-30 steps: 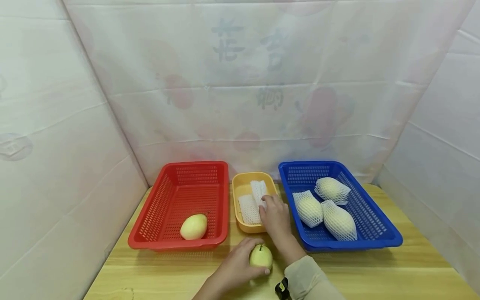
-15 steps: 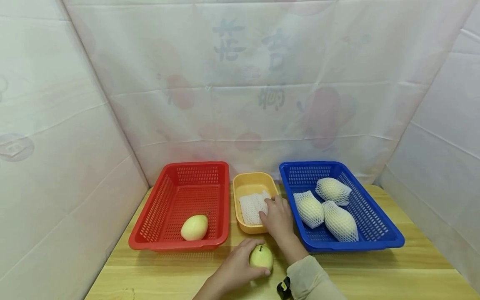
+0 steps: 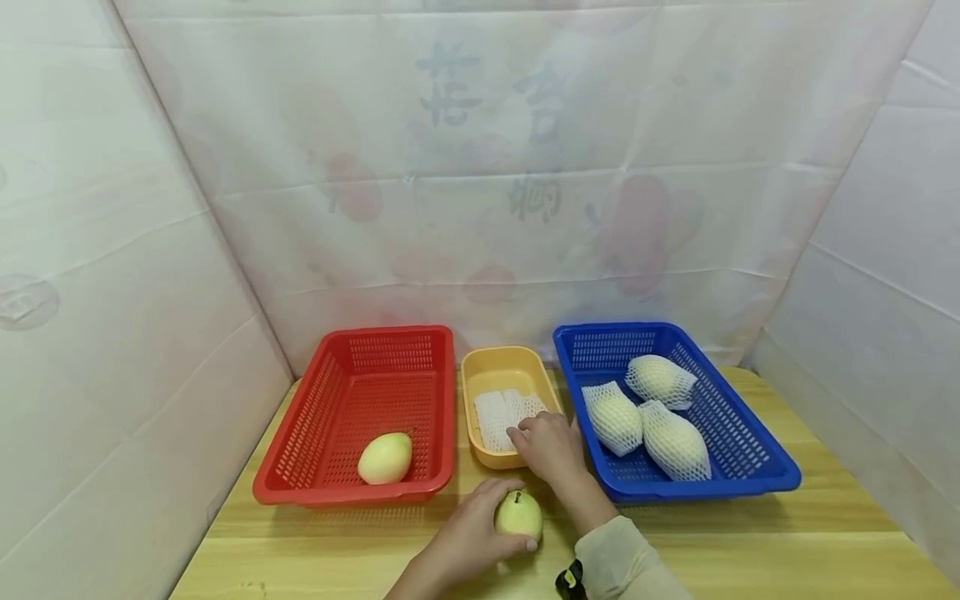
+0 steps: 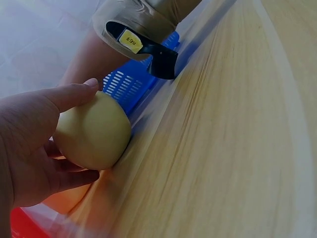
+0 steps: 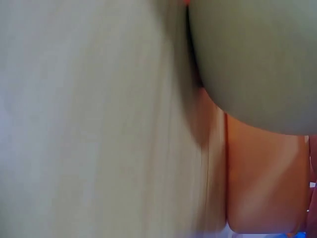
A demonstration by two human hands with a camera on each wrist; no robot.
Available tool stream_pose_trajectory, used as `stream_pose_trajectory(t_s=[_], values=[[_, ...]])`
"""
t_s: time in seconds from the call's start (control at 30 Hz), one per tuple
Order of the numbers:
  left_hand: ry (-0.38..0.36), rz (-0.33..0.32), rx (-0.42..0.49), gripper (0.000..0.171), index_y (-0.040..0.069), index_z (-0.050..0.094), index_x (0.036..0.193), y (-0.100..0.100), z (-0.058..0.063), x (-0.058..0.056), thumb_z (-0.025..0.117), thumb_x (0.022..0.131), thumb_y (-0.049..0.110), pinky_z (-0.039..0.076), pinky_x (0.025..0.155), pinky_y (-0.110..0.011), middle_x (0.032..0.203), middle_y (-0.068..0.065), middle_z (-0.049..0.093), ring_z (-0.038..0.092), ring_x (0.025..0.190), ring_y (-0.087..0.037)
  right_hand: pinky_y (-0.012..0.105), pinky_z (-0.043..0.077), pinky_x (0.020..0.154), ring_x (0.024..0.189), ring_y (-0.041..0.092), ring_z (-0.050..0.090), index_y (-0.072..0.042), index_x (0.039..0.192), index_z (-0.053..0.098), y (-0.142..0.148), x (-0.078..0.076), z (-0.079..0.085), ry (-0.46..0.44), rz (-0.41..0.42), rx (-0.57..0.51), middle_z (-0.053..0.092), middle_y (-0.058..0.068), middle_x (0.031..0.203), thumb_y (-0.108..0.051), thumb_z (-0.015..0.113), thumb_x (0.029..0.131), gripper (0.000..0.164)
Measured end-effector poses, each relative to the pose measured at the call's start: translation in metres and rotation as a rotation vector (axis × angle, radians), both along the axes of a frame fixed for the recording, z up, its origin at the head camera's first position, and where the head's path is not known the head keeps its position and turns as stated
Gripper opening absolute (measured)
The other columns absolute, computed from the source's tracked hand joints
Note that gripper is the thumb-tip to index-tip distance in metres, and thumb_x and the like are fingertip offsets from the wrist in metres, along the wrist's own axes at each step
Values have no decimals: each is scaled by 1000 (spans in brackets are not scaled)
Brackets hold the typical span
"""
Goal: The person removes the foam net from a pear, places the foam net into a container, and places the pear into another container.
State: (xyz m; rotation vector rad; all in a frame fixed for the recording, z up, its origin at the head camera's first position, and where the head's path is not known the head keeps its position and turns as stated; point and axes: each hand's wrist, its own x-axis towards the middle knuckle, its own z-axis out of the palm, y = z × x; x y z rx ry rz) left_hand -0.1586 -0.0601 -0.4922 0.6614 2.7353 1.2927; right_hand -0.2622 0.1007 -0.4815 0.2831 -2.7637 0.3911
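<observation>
Head camera gives me the bare pear (image 3: 519, 515) on the table (image 3: 360, 554), just near of the yellow tray (image 3: 501, 353). My left hand (image 3: 474, 533) curls round it from the left, thumb on the near side and fingers on the far side; the left wrist view shows that grip across the fruit's belly. I judge the pear firm, smooth and fairly weighty, slightly slippery and easily bruised, so I'd hold its widest part with even pressure and spare the stem (image 3: 518, 497).

My right hand (image 3: 551, 450) is at the tray's near right edge, fingertips by the white foam nets (image 3: 493, 422); I cannot tell whether they pinch one. Those nets look light, soft and stretchy, and probably tear if yanked; I'd take one by its end, between thumb and fingertips, and separate it gently from its neighbour
</observation>
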Motion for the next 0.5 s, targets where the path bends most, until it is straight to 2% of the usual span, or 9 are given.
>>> stream_pose_trajectory(t_s=[0.13,0.3,0.4,0.5], values=[[-5,0,0,67,18,59,133,0,0,1,81,76,46,50,90,-31,126,7,59,55,109,-9,66,19,113,99,31,64,-17,100,78,1,3,1,-15,7,-6,72,6,97,-48,63,91,36],[-8,3,2,68,19,58,133,-1,1,1,82,75,47,51,88,-31,126,7,58,55,108,-9,64,24,113,108,29,63,-15,102,77,3,10,10,20,51,-54,72,5,104,-45,65,91,34],[0,3,2,68,19,58,132,-1,0,0,82,75,46,50,89,-31,126,8,58,55,108,-9,56,41,106,107,27,64,-16,101,77,3,20,18,7,99,-156,71,3,105,-40,68,90,28],[11,-7,-5,68,18,58,133,-1,-1,-1,82,75,47,50,92,-32,127,8,58,55,112,-10,44,53,92,101,21,66,-20,99,76,5,35,23,-40,157,-298,71,-4,102,-36,70,89,20]])
